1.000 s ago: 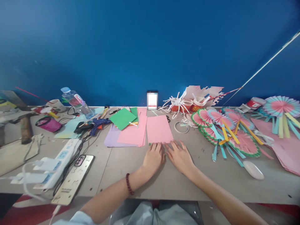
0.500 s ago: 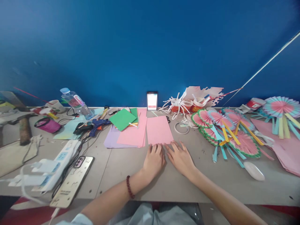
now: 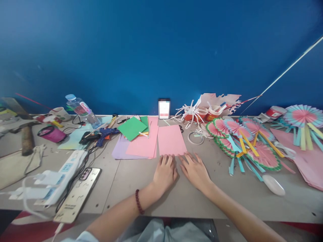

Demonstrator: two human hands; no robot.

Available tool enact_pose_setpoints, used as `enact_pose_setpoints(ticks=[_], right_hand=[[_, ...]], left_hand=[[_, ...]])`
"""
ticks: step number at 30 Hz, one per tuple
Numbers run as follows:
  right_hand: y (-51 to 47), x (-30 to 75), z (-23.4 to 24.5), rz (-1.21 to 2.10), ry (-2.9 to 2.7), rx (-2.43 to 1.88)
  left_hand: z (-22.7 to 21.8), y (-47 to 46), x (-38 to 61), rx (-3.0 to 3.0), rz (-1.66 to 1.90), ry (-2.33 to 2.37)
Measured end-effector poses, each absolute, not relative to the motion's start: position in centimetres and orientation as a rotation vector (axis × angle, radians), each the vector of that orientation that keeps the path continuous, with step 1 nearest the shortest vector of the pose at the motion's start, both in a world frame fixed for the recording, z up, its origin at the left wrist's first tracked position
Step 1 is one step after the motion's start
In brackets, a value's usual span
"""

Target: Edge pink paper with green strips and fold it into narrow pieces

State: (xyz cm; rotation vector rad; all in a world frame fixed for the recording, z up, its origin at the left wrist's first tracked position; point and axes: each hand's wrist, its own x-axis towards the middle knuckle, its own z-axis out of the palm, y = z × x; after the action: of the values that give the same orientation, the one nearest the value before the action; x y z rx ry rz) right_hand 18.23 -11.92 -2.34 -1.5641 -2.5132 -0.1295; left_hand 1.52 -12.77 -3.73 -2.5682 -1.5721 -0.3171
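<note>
A single sheet of pink paper (image 3: 172, 139) lies flat on the grey table in front of me. My left hand (image 3: 165, 173) rests palm down, its fingertips at the sheet's near edge; it is open and grips nothing. My right hand (image 3: 195, 170) lies flat with spread fingers, fingertips at the near right corner of the same sheet. To the left is a stack of pink and purple paper (image 3: 141, 148), topped by green sheets (image 3: 132, 127).
Folded paper fans (image 3: 262, 153) and a white computer mouse (image 3: 274, 185) lie right. A tape roll (image 3: 195, 137) sits nearer. Left are a power strip (image 3: 66, 174), a phone (image 3: 78, 195), a glue gun (image 3: 103, 134) and a bottle (image 3: 82, 111). A lit screen (image 3: 164, 109) leans on the blue wall.
My right hand has shifted slightly right, widening the gap between the two hands. The left hand and the pink sheet have barely moved.
</note>
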Motion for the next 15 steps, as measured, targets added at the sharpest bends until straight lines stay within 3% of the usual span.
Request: enact_pose_setpoints(ticks=[15], right_hand=[[-11.81, 19.11, -3.17, -0.230, -2.450, -1.484]], left_hand=[[-3.21, -13.12, 1.43, -2.510, -0.289, -1.587]])
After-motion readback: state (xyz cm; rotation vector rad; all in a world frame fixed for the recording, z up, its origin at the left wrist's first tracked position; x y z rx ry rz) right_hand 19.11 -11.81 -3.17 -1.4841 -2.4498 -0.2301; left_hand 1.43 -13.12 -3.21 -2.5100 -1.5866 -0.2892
